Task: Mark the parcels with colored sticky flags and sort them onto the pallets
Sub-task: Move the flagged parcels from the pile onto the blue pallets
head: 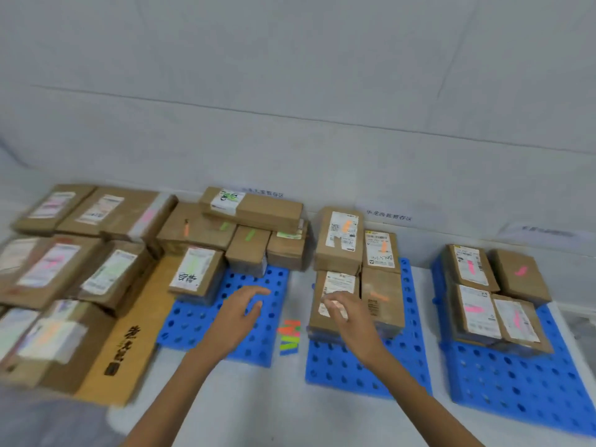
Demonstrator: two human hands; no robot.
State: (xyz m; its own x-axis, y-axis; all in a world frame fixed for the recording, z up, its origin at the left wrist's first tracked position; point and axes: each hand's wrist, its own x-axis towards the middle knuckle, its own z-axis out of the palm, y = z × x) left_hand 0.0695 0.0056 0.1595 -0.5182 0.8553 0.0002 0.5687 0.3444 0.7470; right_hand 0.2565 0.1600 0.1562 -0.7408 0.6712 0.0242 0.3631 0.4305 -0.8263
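Observation:
Three blue perforated pallets lie on the floor: the left pallet (254,337), the middle pallet (364,369) and the right pallet (522,382). Cardboard parcels with green flags (251,250) stand on the left one, orange-flagged parcels (338,240) on the middle one, pink-flagged parcels (516,275) on the right one. A pad of colored sticky flags (290,337) lies between the left and middle pallets. My left hand (238,314) hovers open over the left pallet. My right hand (348,317) reaches over the front-left middle parcel (335,285), fingers spread, holding nothing I can make out.
A heap of more parcels (58,272) sits at the far left on a flattened cardboard sheet (129,346). A white wall with paper zone labels (388,217) runs close behind the pallets. Grey floor lies in front.

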